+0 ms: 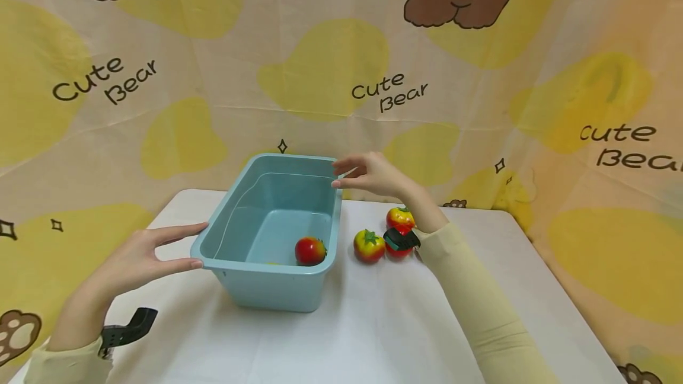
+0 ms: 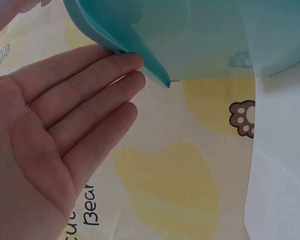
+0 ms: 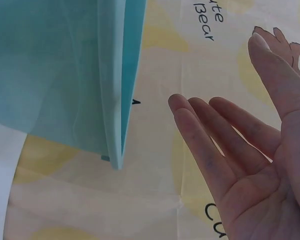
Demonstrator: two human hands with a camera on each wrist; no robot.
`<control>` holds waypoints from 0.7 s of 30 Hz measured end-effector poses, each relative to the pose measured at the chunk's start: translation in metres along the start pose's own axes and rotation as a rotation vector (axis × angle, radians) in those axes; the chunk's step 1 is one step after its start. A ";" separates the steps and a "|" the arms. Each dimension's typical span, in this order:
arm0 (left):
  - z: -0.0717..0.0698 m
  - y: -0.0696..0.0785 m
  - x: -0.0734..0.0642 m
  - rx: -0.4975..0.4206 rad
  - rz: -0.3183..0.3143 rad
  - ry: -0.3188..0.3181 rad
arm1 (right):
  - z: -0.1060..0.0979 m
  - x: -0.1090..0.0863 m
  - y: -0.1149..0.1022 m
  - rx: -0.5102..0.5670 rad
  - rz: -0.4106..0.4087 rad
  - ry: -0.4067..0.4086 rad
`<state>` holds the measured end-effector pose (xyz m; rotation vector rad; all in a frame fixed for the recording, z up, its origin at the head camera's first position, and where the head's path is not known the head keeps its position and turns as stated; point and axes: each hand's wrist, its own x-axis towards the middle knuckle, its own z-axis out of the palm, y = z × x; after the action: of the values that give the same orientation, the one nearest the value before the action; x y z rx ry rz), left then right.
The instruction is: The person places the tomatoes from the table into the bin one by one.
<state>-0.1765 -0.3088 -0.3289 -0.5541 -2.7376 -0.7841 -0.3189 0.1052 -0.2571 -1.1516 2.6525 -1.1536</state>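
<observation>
A light blue plastic bin (image 1: 280,283) is on the white table, with a red tomato (image 1: 308,251) inside near its front right corner. A sliver of something yellow shows just above the front rim, mostly hidden. At the bin's front left corner my left hand (image 1: 140,258) touches the rim with straight fingers, thumb and index spread apart. My right hand (image 1: 376,175) is by the far right corner, fingers loosely bent; the right wrist view shows a gap between those fingers and the bin (image 3: 55,65), with nothing held.
Right of the bin lie a yellow-and-red tomato (image 1: 369,248), a red tomato (image 1: 397,249) partly covered by the right wrist strap (image 1: 401,239), and another yellow-and-red tomato (image 1: 400,217) behind. A printed bear curtain (image 1: 320,76) hangs behind the table (image 1: 384,325).
</observation>
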 end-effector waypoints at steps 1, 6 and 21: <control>0.000 0.000 0.000 -0.002 0.000 -0.001 | 0.000 -0.003 0.001 0.000 0.005 0.004; 0.001 0.000 -0.001 -0.010 0.009 0.004 | -0.002 -0.015 0.005 -0.005 0.018 0.017; 0.001 0.002 0.000 -0.022 0.004 -0.002 | -0.007 -0.051 0.014 -0.033 0.039 0.072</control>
<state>-0.1759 -0.3068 -0.3286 -0.5656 -2.7316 -0.8140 -0.2926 0.1485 -0.2735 -1.0775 2.7442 -1.1719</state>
